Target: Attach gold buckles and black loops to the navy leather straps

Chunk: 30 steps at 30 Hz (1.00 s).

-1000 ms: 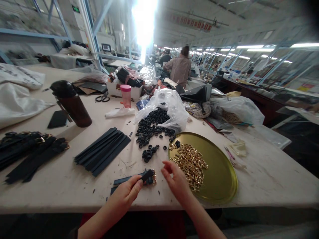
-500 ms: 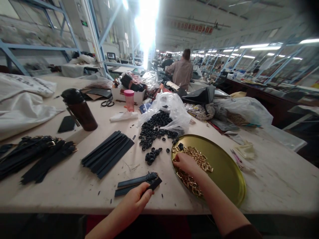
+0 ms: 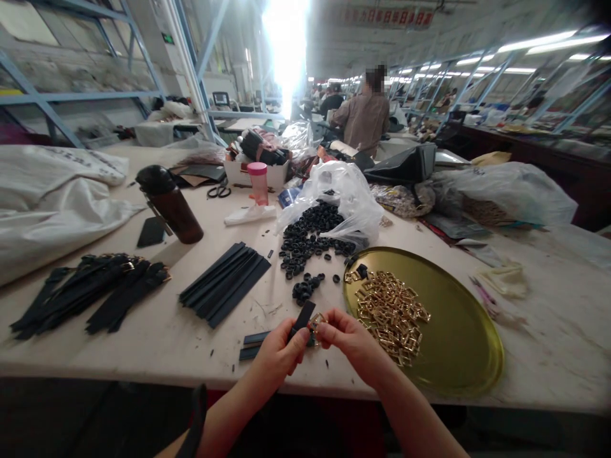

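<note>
My left hand pinches a short black strap near the table's front edge. Close beside it, my right hand holds a gold buckle at the strap's end; whether the two pieces touch is unclear. Partly hidden behind my left hand lie dark straps. On the right, a round gold tray carries a heap of gold buckles. Black loops spill from a clear plastic bag. A stack of flat black straps lies left of the loops.
Buckled black straps are piled at the left, near a dark bottle and a phone. Farther back are scissors, a pink-lidded jar and a box. A person stands beyond the table.
My right hand has left the tray and come beside my left hand, now with a gold buckle. The strap in my left hand is tilted more upright. The camera view has shifted.
</note>
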Available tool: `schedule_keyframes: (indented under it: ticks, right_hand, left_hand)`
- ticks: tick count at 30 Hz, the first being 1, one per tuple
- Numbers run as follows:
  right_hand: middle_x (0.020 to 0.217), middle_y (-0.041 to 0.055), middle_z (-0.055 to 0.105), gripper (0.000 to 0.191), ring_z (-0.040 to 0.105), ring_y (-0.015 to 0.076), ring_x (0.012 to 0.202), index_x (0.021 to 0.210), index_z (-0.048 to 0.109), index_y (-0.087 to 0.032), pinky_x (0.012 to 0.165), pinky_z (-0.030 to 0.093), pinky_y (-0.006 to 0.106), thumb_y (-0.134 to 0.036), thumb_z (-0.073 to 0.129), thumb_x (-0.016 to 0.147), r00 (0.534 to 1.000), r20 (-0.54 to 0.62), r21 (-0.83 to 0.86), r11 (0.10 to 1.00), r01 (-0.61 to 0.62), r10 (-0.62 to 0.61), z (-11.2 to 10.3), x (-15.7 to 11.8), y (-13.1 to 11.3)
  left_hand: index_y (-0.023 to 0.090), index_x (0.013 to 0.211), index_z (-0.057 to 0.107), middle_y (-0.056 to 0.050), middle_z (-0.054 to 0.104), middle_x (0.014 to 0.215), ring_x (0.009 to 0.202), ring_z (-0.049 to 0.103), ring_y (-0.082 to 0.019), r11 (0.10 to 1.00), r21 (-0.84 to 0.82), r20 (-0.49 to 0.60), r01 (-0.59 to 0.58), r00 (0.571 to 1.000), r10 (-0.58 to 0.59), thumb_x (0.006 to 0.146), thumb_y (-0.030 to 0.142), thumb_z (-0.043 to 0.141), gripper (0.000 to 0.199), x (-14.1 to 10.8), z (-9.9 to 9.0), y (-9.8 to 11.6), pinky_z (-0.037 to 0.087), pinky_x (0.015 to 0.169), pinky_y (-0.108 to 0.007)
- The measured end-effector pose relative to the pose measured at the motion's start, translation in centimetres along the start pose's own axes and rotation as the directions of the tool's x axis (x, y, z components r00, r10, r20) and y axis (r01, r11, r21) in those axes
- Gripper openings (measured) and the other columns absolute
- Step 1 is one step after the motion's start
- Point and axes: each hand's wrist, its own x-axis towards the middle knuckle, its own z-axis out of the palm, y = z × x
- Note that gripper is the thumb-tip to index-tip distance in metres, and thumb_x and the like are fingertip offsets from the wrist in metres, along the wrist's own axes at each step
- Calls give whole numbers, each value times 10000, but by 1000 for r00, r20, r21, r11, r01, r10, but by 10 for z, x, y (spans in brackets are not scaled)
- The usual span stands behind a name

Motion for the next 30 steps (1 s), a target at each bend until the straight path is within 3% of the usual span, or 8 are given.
schedule_keyframes:
  ticks: [3, 10, 13, 17, 20, 23, 26, 30]
  right_hand:
    - [575, -48, 496, 270, 438, 93, 534, 678, 508, -173, 556, 360, 236, -413, 631, 696, 997, 58, 191, 979, -68, 58, 24, -5, 10]
    - [694, -16, 582, 121, 517, 127, 633, 770, 598, -194, 612, 406, 256, -279, 642, 696, 965, -185, -65, 982, 176, -185, 32, -8, 19]
    - [650, -28, 577, 152, 518, 112, 596, 743, 600, -189, 587, 420, 244, -312, 664, 682, 969, -242, 188, 978, 95, -48, 31, -9, 18]
    - [648, -41, 565, 249, 478, 65, 501, 770, 606, -184, 493, 416, 200, -314, 737, 602, 945, -243, 592, 805, -36, 221, 36, -6, 21]
    - [644, -39, 559, 265, 456, 49, 464, 766, 605, -184, 450, 413, 181, -295, 758, 580, 933, -176, 709, 698, -100, 313, 46, -7, 25]
    - [648, -39, 552, 293, 475, 56, 480, 785, 603, -191, 477, 435, 192, -319, 761, 574, 928, -129, 737, 660, -145, 349, 55, -12, 27]
    - [633, -42, 540, 297, 459, 60, 485, 791, 604, -186, 485, 416, 198, -363, 741, 596, 944, -171, 652, 751, -106, 281, 62, -17, 29]
    - [555, -50, 499, 261, 420, 83, 489, 745, 596, -176, 492, 379, 219, -405, 685, 658, 945, -321, 342, 939, 48, 68, 65, -21, 34]
  left_hand:
    - [159, 781, 454, 100, 355, 454, 344, 279, -43, 1000, -6, -37, -9, 999, 9, 776, 489, 434, 330, -1, -2, 1, 226, 343, -160]
    - [152, 798, 481, 87, 353, 466, 398, 325, -72, 995, 104, 17, -6, 1000, 4, 828, 447, 382, 313, -10, -12, -5, 276, 388, -176]
    - [156, 771, 484, 69, 383, 477, 430, 356, -88, 981, 191, 45, -16, 999, 7, 862, 451, 302, 359, -15, -18, -6, 293, 438, -195]
    - [169, 760, 535, 33, 483, 578, 549, 442, -116, 921, 380, 77, -85, 995, 60, 866, 407, 324, 336, -23, -24, -6, 332, 545, -210]
    - [180, 743, 549, 6, 552, 673, 626, 485, -137, 881, 456, 76, -125, 992, 101, 866, 387, 326, 328, -25, -26, -6, 351, 599, -216]
    - [184, 748, 552, -9, 578, 702, 657, 508, -152, 867, 481, 88, -135, 991, 105, 868, 382, 320, 328, -23, -25, -5, 364, 619, -218]
    - [183, 767, 556, -12, 592, 743, 692, 527, -152, 876, 454, 156, -163, 982, 102, 870, 379, 332, 315, -22, -24, -3, 376, 650, -217]
    - [179, 819, 564, 1, 593, 751, 677, 531, -134, 921, 364, 143, -138, 986, 91, 847, 415, 393, 293, -22, -22, -4, 390, 631, -209]
